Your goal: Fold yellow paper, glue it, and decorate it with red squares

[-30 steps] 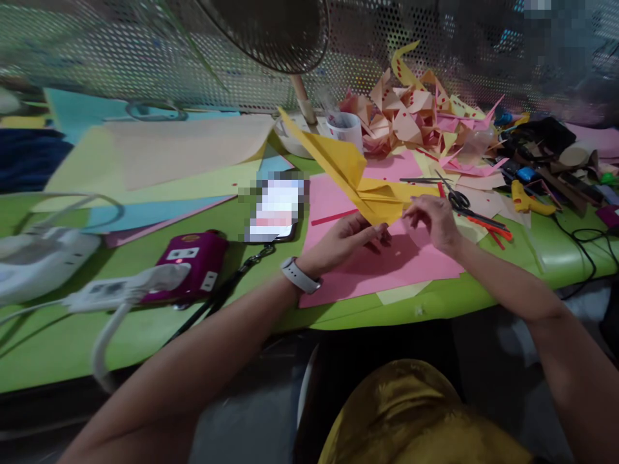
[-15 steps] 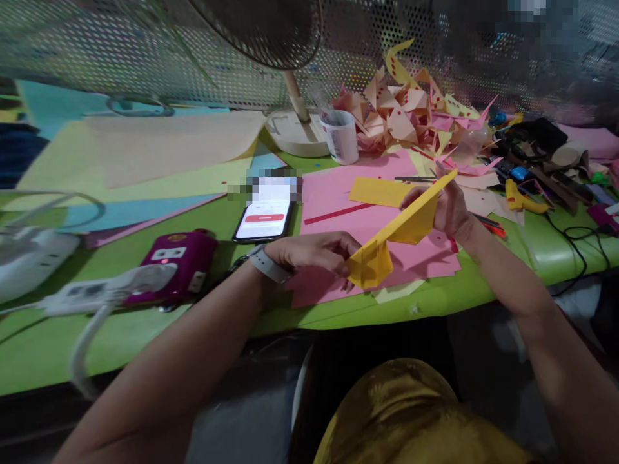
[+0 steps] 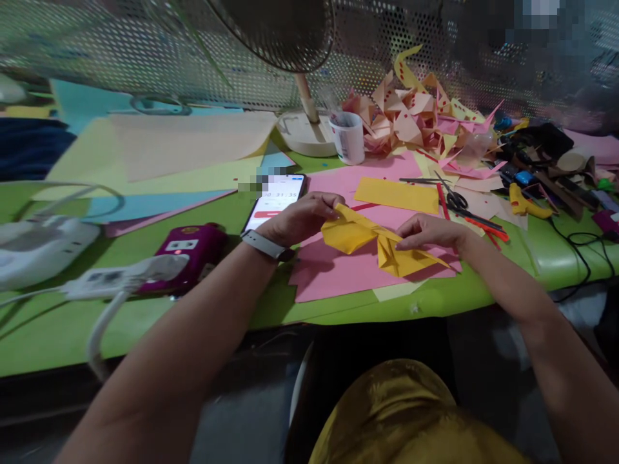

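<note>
A folded yellow paper piece (image 3: 355, 233) is held between my two hands, above pink paper sheets (image 3: 333, 277). My left hand (image 3: 312, 216) pinches its upper left corner. With the fingers closed on its right part, near a gathered fold, my right hand (image 3: 425, 233) holds the other side. The piece has pleats in the middle and a pointed tip at the right. Behind it a flat yellow paper strip (image 3: 396, 194) lies on the pink sheets. Black scissors (image 3: 454, 196) rest just beyond my right hand.
A phone (image 3: 275, 196) lies behind my left wrist, near a purple power box (image 3: 186, 254) with white plugs. At the back are a fan base (image 3: 309, 135), a white cup (image 3: 347, 138) and a heap of folded paper (image 3: 406, 109). A yellow glue gun (image 3: 529, 203) lies right.
The yellow folded paper has been turned round, its pleated part now by my right hand. My left hand moved up and away, my right hand down and nearer. The scissors have come into sight.
</note>
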A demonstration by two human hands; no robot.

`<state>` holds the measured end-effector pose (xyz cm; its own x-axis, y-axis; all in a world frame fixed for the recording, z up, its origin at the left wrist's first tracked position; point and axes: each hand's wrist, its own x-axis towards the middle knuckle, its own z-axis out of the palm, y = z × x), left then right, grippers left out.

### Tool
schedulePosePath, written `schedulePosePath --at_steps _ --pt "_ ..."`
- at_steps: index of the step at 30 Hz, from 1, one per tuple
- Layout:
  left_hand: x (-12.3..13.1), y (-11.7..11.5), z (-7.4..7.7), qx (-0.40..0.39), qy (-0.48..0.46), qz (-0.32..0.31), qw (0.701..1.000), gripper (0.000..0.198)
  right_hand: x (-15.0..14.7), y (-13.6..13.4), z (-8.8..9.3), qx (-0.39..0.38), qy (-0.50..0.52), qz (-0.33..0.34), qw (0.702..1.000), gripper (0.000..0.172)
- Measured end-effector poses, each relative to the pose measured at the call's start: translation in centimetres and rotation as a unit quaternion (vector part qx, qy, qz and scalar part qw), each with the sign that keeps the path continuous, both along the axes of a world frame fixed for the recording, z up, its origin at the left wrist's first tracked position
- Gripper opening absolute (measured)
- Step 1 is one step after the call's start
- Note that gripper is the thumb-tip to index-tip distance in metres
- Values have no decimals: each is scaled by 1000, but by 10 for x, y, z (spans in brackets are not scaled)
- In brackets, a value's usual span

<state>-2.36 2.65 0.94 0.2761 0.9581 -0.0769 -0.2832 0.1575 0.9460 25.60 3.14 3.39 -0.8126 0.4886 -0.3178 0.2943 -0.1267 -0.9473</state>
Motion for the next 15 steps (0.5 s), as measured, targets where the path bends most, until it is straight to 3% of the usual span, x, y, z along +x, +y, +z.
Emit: schedulePosePath --at_steps 2,6,10,13,15 --pt "3 0 3 -10 -9 5 1000 10 -8 -8 -2 -3 10 -37 999 32" --pt "18 -2 6 -26 -155 114 981 23 -23 -15 -16 -59 100 -183 976 37" --pt "45 -16 3 -87 -172 29 981 30 -29 -11 -30 -99 134 -272 948 43" --pt "61 -29 0 -118 -140 -50 982 34 -32 -14 -30 -83 140 -264 951 38" --pt "68 -35 -2 -99 -115 -66 986 33 -34 -17 -29 -68 146 -246 956 35"
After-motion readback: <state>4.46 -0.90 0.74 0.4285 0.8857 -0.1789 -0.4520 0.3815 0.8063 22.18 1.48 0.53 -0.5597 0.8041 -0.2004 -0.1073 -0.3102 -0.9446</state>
